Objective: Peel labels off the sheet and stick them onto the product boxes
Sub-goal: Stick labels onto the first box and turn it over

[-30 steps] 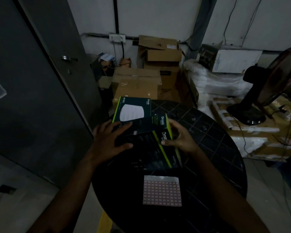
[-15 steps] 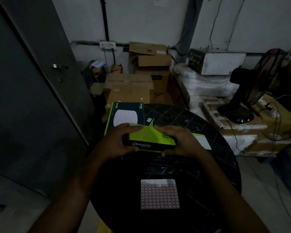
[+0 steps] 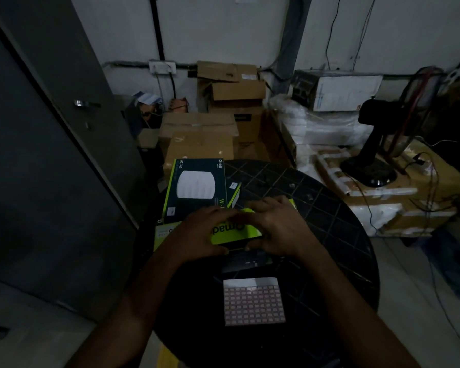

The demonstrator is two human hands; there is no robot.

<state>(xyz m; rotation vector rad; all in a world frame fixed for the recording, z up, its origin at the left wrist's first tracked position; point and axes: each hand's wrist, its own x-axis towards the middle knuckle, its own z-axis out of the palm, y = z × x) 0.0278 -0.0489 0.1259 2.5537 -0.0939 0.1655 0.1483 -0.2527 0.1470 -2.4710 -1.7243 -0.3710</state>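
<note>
A dark product box with a bright green side point(image 3: 234, 232) is held between both hands above the round black table point(image 3: 329, 224). My left hand point(image 3: 202, 235) grips its left end and my right hand point(image 3: 274, 229) grips its right end, fingers curled over the top. Behind it lies a second dark box point(image 3: 197, 187) showing a white round device, at the table's far left edge. A label sheet point(image 3: 254, 301) with a grid of pink labels lies flat on the table near me, untouched.
Brown cardboard cartons point(image 3: 205, 134) are stacked behind the table. A grey door point(image 3: 51, 128) stands on the left. White wrapped bundles point(image 3: 324, 128) and a black fan point(image 3: 377, 144) on a carton sit to the right, with loose cables.
The box in my hands has been turned over, from its dark face to its green side, and moved a little towards the left. The label sheet has stayed put.
</note>
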